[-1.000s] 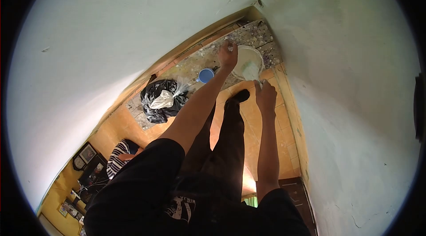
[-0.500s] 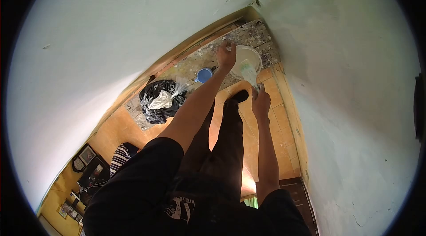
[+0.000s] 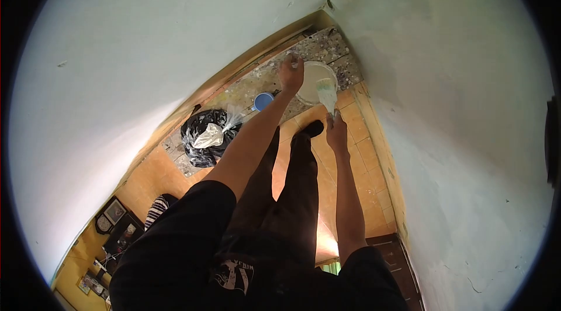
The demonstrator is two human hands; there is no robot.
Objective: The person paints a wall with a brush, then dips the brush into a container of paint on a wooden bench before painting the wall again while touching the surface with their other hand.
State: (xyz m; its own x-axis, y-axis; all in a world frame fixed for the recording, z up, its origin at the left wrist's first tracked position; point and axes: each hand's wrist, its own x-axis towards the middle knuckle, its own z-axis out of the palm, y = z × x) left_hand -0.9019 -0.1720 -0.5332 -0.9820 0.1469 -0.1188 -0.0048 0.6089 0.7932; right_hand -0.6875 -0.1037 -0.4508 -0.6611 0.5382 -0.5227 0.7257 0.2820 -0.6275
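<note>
Grasping a pale-bristled brush (image 3: 326,92), hidden at the handle, in the right hand (image 3: 336,131), over a round bucket (image 3: 303,100), upper centre; curling the left hand (image 3: 291,75) at its edge (perhaps clasping; unclear).

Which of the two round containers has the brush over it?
The wide, pale bucket: the brush, held in the right hand, has its bristles over the opening. The smaller blue mug sits apart, with no brush over it.
</note>
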